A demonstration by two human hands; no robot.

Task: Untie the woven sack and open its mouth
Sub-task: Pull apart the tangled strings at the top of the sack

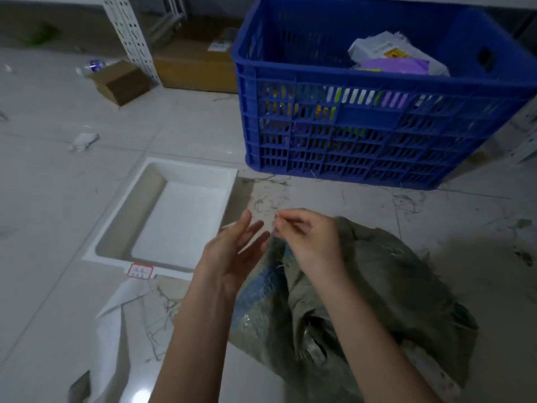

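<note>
A grey-green woven sack (377,289) lies crumpled on the tiled floor at the lower right, with a blue patch (261,286) showing near its gathered top. My right hand (308,237) hovers over that top, fingertips pinched on a thin pale tie string (275,228). My left hand (232,251) is just to the left of it, fingers spread and apart, with a thin pale strand running past the fingers. The sack's mouth is bunched and hidden beneath my hands.
A white foam tray (162,216) lies on the floor to the left of my hands. A blue plastic crate (377,117) with packets inside stands behind. Cardboard boxes (122,80) and a white perforated post (130,33) are at the back left. Loose fibres litter the tiles.
</note>
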